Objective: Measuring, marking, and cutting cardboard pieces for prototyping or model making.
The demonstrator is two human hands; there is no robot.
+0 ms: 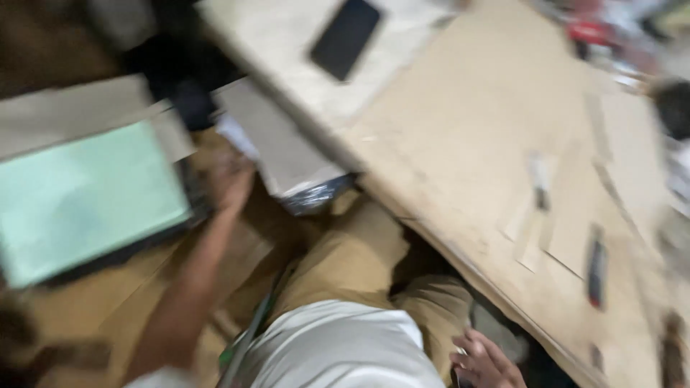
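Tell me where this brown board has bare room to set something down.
The brown board is bare between the black phone and the cardboard strips. The right edge is crowded with small tools.

dark phone screen (345, 37) on tabletop (287, 43)

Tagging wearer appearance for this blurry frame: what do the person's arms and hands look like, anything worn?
Both hands are bare: no gloves, and no rings or watch can be made out through the blur. The left hand ends a bare, sleeveless-looking forearm. The right hand shows only its fingers and part of the palm.
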